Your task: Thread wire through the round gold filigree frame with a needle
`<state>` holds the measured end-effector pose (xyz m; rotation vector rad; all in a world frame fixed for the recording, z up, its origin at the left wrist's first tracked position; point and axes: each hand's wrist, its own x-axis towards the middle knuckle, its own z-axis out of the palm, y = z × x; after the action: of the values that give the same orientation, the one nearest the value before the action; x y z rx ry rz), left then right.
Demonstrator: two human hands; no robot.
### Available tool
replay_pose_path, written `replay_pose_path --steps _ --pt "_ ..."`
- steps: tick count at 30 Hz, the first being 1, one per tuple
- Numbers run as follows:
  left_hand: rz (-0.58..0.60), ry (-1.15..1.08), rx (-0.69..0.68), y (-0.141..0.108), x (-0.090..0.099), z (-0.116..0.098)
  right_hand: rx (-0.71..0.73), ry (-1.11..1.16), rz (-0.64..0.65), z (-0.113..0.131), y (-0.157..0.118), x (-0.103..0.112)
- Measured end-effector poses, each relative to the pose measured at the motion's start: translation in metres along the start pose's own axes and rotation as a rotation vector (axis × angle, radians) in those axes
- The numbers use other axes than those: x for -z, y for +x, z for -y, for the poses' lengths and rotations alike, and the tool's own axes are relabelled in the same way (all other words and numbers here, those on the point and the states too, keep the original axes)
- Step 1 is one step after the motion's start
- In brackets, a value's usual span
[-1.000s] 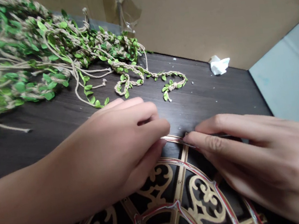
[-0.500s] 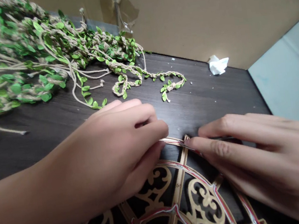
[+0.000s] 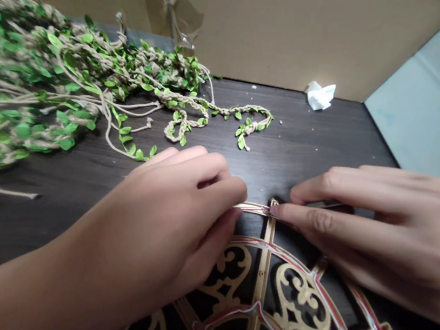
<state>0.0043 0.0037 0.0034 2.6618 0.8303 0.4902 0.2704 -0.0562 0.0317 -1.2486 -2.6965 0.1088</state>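
A gold-coloured wheel-shaped frame [image 3: 264, 268] with scroll cut-outs lies at the bottom, partly out of view. Red and white wires [image 3: 255, 208] run along its rings. My left hand [image 3: 186, 219] reaches across the frame, thumb and forefinger pinched on the wires at the outer ring; its fingertips are partly hidden. To its right, my right hand [image 3: 384, 229] presses a fingertip on the same wires beside a spoke's end. Its other fingers curl behind, and a thin dark line shows between them, too unclear to name.
A heap of braided cord garland with green leaves [image 3: 108, 66] covers the back left of the dark table [image 3: 303, 145]. Behind stands a cardboard box [image 3: 285, 19], with a crumpled white paper scrap [image 3: 320, 96] at its foot. Pale floor tiles [image 3: 425, 109] show beyond the right edge.
Almost nothing differs. The right hand has shifted very slightly left, while both hands stay at the outer ring.
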Motion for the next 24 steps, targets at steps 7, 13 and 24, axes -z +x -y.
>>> replay_pose_path --steps 7,13,24 --pt "-0.004 -0.002 -0.002 0.001 0.000 0.001 0.041 -0.046 -0.022 0.001 0.004 0.001" --pt "-0.016 -0.025 -0.015 0.002 0.000 0.001 0.051 -0.126 -0.078 0.012 0.009 -0.002" --pt "-0.001 -0.018 -0.037 0.000 0.002 0.000 -0.056 -0.057 -0.120 0.020 0.009 -0.005"
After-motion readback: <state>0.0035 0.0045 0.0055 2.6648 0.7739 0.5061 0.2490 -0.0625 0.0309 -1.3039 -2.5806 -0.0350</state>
